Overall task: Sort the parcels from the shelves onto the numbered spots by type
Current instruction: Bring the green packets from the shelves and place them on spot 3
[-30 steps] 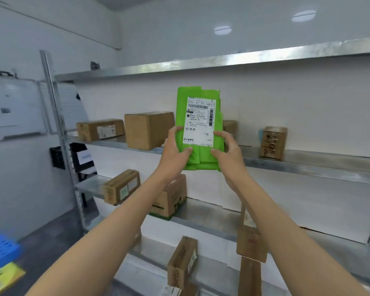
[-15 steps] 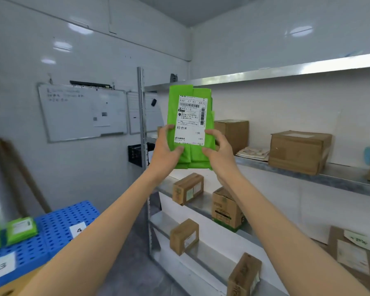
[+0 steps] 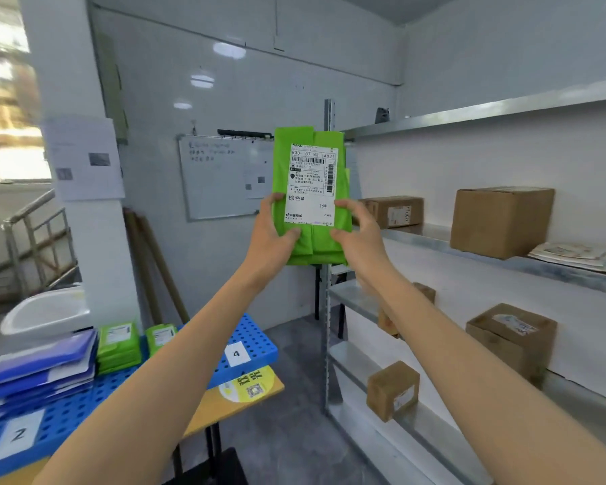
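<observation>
At the lower left of the frame a blue pegboard worktop (image 3: 256, 348) carries blue parcels (image 3: 39, 372) by label 2, then two stacks of green parcels (image 3: 118, 346), with label 4 (image 3: 237, 354) bare. At centre the left hand (image 3: 272, 236) and right hand (image 3: 359, 236) grip a green parcel (image 3: 312, 246) upright by its lower edges, blocking the shelf post (image 3: 329, 113). At right, shelves (image 3: 417, 236) hold brown boxes (image 3: 501, 220).

Blue pegboard (image 3: 256, 339) — green parcels (image 3: 118, 346)

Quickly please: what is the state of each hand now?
Left hand: closed on the green parcel.
Right hand: closed on the same parcel.
</observation>
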